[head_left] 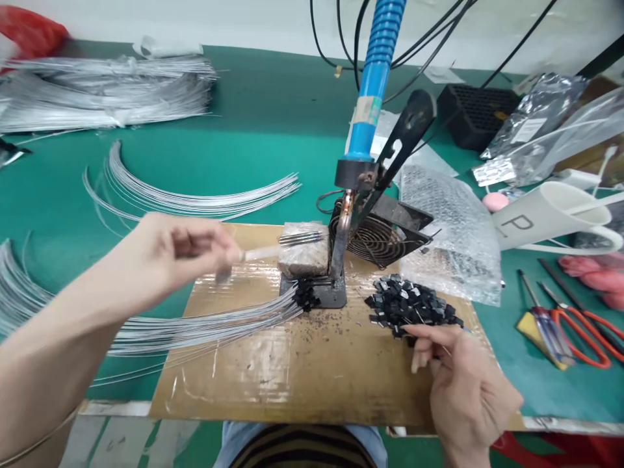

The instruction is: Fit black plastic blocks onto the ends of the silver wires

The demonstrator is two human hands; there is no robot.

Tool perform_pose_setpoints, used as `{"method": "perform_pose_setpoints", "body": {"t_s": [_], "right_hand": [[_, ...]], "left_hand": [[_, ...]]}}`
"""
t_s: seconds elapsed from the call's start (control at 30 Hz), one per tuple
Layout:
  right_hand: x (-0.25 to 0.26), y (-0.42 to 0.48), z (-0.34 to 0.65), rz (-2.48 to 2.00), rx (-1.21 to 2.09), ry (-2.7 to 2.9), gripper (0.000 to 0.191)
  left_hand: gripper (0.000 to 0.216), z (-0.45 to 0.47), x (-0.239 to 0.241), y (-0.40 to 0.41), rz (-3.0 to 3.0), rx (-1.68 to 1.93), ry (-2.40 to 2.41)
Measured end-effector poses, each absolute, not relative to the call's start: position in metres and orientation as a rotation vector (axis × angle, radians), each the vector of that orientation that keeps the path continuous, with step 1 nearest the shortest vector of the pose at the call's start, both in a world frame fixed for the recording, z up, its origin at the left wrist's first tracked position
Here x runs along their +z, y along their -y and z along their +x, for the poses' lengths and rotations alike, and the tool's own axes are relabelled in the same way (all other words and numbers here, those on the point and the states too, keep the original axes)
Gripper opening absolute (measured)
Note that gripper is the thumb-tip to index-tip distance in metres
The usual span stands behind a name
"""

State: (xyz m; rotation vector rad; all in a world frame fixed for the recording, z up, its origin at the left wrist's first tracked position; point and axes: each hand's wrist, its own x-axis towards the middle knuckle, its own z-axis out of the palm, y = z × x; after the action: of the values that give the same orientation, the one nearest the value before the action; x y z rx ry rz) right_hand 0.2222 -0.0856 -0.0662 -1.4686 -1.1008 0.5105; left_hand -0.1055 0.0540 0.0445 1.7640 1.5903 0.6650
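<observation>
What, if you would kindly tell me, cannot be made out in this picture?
All in the head view:
Left hand: blurred towards the tips, so whether it pinches anything is unclear.
Right hand: what it holds, if anything, is hidden by its own grip.
Wires at far left: cut off by the left edge.
Blue tube: cut off by the top edge.
</observation>
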Motion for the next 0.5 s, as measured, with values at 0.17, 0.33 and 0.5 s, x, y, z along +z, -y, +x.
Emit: {"method": "perform_pose_setpoints", "body": {"t_s": [0.17,0.33,0.5], "right_hand": [[-0.049,0.089,0.188,-1.371,0.715,1.294,0.026],[-0.036,0.078,0.160,-1.272,1.056,1.317,0.014],[-0.036,0.071,0.152,-1.260,1.081,1.204,0.018]], "left_hand": [[0.025,-0.099,0.036,-0.020,1.404,0.248,-1.152],[0.021,-0.084,0.013,-0.003,1.373,0.246,-1.116],[0.015,-0.078,0.016,0.007,1.421,0.283,-1.230]]}}
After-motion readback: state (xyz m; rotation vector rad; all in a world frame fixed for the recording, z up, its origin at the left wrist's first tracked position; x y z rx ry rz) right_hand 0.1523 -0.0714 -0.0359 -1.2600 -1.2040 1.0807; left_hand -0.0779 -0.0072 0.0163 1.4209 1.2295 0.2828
